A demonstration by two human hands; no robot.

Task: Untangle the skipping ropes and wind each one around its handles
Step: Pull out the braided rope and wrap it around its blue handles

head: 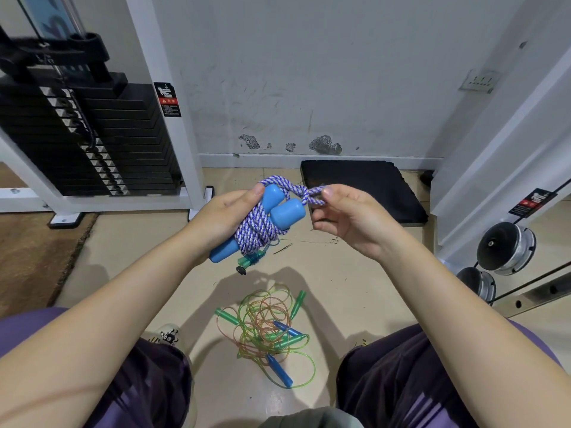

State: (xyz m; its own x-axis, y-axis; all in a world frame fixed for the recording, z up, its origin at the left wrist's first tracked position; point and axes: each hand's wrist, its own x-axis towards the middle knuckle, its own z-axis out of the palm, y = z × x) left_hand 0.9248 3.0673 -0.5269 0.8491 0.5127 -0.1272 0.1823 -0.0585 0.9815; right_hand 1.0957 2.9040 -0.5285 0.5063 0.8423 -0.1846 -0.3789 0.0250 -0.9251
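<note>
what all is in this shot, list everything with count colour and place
braided skipping rope: 1, blue and white, wound around its handles, held above the floor
handles: 2, light blue, inside the winding
tangled thin skipping ropes: count unclear, clear green and orange cords with green and blue handles, floor between the knees
small rope bundle: 1, teal, floor under the left hand
weight stack: 1, black, upper left
rubber mat: 1, black, by the wall
dumbbells: 2, black and chrome, right
wall socket: 1, grey, wall at right
left hand: grips the wound bundle
right hand: pinches the rope's end loop
</note>
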